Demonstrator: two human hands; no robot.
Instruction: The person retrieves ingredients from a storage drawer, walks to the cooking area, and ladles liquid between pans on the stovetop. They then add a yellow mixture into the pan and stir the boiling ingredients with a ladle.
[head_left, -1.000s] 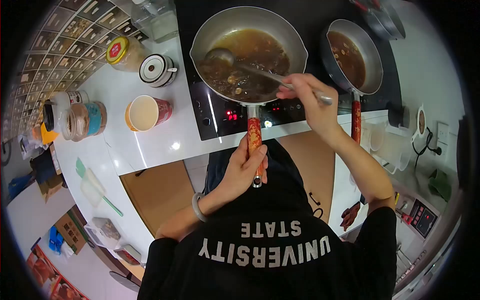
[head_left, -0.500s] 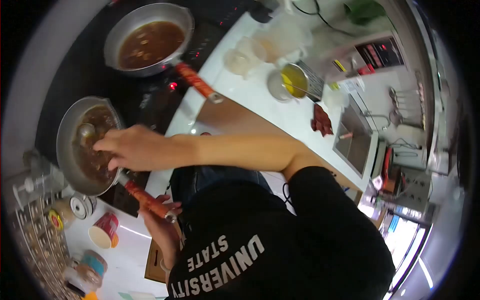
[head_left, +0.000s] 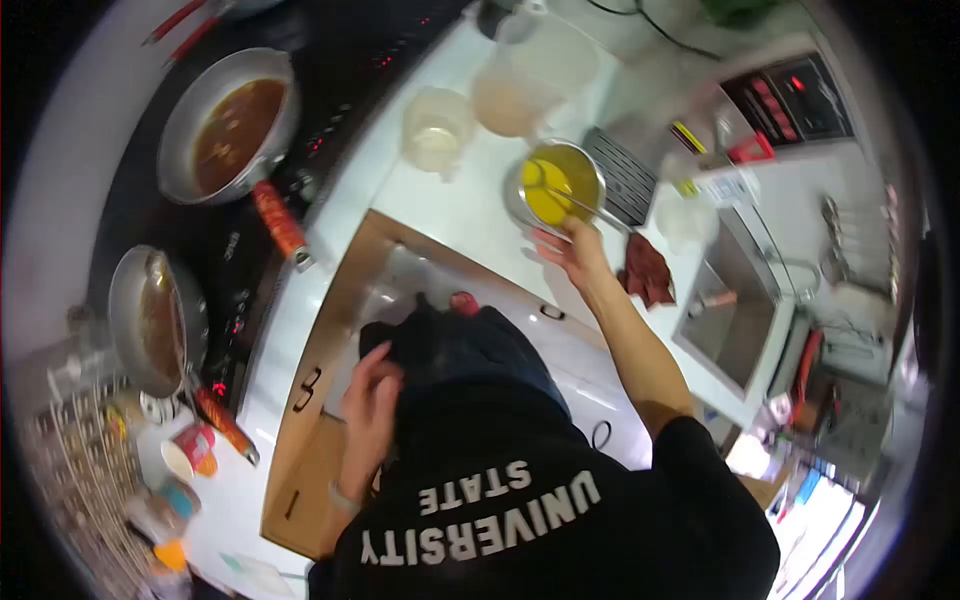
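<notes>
The right hand, partly open, appears to touch the metal bowl containing yellow liquid. The left hand, loosely curled, holds nothing beside the dark trousers.

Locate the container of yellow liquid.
In the head view, the container sits on the counter, right of the stove, with the right hand at its rim.

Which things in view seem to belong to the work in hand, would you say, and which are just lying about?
Probably in use:
- metal bowl of yellow liquid, by the right hand
- metal utensil in it
- two pans of brown liquid
- ladle

Apparently lying about:
- paper cup
- dark red item
</notes>
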